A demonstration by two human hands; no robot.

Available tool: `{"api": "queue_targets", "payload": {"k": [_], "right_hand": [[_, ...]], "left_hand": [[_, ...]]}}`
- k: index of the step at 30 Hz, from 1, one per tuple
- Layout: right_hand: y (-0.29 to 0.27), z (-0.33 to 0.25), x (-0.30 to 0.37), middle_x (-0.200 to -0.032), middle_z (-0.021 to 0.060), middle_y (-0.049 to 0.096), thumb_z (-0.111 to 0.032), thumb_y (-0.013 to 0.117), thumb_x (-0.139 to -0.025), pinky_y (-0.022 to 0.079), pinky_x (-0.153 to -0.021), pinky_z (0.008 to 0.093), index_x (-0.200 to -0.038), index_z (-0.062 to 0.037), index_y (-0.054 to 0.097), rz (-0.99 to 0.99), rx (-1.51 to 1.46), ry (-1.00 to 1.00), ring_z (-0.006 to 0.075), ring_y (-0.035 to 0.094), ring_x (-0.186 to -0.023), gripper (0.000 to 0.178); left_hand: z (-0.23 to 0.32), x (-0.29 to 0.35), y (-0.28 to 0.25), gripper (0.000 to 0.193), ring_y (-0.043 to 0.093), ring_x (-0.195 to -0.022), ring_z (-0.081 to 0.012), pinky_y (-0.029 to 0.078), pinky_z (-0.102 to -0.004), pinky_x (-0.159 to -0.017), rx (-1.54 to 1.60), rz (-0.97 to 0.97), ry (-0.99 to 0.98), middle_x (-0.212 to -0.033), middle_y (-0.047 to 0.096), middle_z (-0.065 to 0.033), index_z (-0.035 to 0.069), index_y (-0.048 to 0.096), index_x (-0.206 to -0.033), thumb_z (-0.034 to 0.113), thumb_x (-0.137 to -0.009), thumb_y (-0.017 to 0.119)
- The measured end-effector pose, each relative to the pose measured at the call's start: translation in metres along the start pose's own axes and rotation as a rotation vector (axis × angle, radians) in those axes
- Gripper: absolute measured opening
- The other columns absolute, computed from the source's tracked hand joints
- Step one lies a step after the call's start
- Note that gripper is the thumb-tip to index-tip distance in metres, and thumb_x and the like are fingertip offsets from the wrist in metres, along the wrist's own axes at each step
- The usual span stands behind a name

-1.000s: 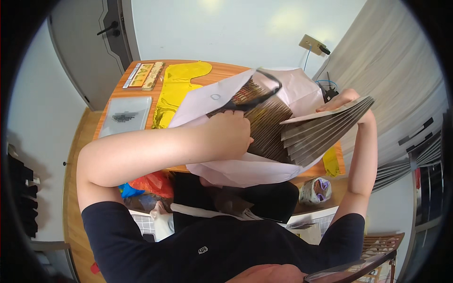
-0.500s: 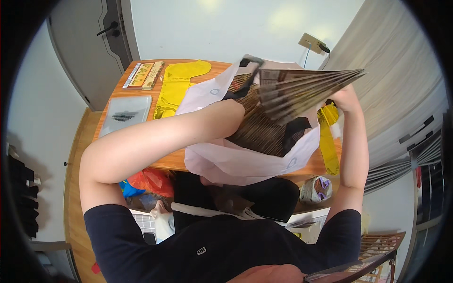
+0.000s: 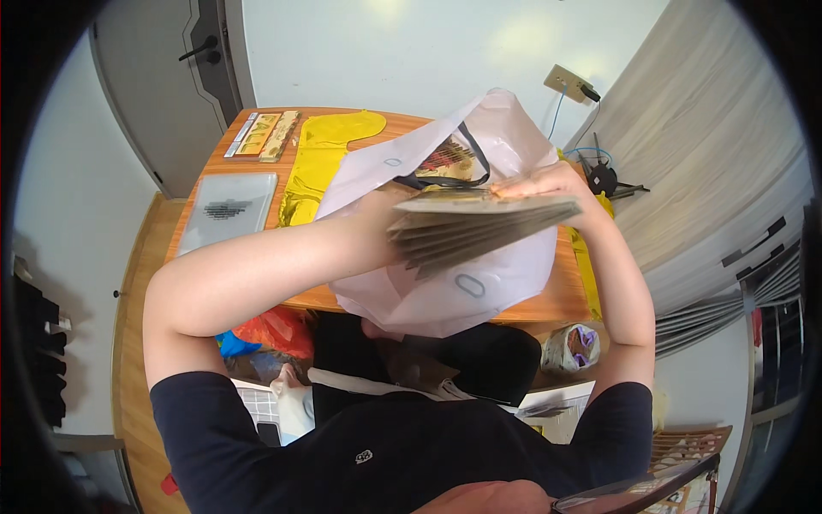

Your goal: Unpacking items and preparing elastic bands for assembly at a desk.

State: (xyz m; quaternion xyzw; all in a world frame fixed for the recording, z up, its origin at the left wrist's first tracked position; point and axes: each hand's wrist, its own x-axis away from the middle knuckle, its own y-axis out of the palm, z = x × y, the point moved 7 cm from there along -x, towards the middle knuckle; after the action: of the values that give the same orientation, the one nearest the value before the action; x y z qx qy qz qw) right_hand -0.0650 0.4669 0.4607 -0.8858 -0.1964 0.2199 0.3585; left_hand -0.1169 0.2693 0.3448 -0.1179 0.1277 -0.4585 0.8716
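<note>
A fanned stack of thin, flat grey-brown packets (image 3: 479,227) is over a large pale plastic bag (image 3: 377,295) on the table. My right hand (image 3: 544,182) grips the stack at its far right side, fingers stretched along the top edge. My left hand (image 3: 383,206) is at the stack's left end, its fingers hidden behind the packets. The bag's mouth gapes behind the stack. Inside it a patterned, colourful item (image 3: 449,163) shows beside a black handle strap (image 3: 481,154).
The wooden table (image 3: 287,163) holds a flat yellow foil balloon (image 3: 321,154), a clear plastic packet (image 3: 227,206) and card packs (image 3: 261,135) at the left. Beyond my right hand, a black round object with legs (image 3: 604,178) stands by the wall. A small bag (image 3: 572,345) is below the table.
The stack has swung down and left, nearer to me, with my right hand moving left along with it. The bag's far side stands higher, and its contents are now mostly covered.
</note>
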Motion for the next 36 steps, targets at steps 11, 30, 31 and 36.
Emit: {"api": "queue_targets", "payload": {"k": [11, 30, 31, 36], "right_hand": [[0.004, 0.016, -0.045, -0.098, 0.0062, 0.074, -0.005, 0.075, -0.077, 0.052, -0.079, 0.0266, -0.107, -0.0037, 0.072, -0.431, 0.133, 0.343, 0.0098, 0.067, -0.085, 0.03], [0.054, 0.027, -0.089, -0.095, 0.0075, 0.073, -0.025, 0.076, -0.079, 0.05, -0.076, 0.0325, -0.103, -0.0038, 0.07, -0.611, 0.587, 0.279, 0.0211, 0.068, -0.086, 0.033], [0.066, 0.031, -0.09, -0.096, 0.0087, 0.073, -0.027, 0.076, -0.078, 0.05, -0.077, 0.0336, -0.104, -0.0055, 0.07, -0.635, 0.618, 0.242, 0.0231, 0.068, -0.087, 0.034], [0.085, 0.038, -0.088, -0.093, 0.0105, 0.072, -0.03, 0.076, -0.077, 0.05, -0.079, 0.0351, -0.111, -0.0089, 0.067, -0.652, 0.608, 0.235, 0.0269, 0.067, -0.089, 0.041]], "left_hand": [[-0.002, 0.024, -0.001, 0.072, 0.044, -0.132, -0.0247, 0.025, -0.0453, -0.112, -1.348, -0.165, -0.12, -0.141, 0.047, -0.0155, 0.003, 0.06, -0.126, 0.061, -0.087, 0.045], [0.04, 0.047, -0.011, 0.025, 0.053, -0.117, -0.0283, 0.047, -0.0393, -0.093, -1.349, -0.414, 0.05, -0.114, 0.061, -0.0107, 0.004, 0.07, -0.09, 0.021, -0.089, 0.052], [0.044, 0.051, -0.011, 0.025, 0.055, -0.114, -0.0287, 0.049, -0.0391, -0.09, -1.382, -0.492, -0.062, -0.108, 0.062, -0.0101, 0.003, 0.069, -0.089, 0.022, -0.09, 0.053], [0.093, 0.07, -0.023, 0.033, 0.064, -0.092, -0.0298, 0.051, -0.0433, -0.078, -1.171, -0.105, 0.066, -0.089, 0.066, -0.0124, 0.002, 0.068, -0.086, 0.033, -0.09, 0.057]]}}
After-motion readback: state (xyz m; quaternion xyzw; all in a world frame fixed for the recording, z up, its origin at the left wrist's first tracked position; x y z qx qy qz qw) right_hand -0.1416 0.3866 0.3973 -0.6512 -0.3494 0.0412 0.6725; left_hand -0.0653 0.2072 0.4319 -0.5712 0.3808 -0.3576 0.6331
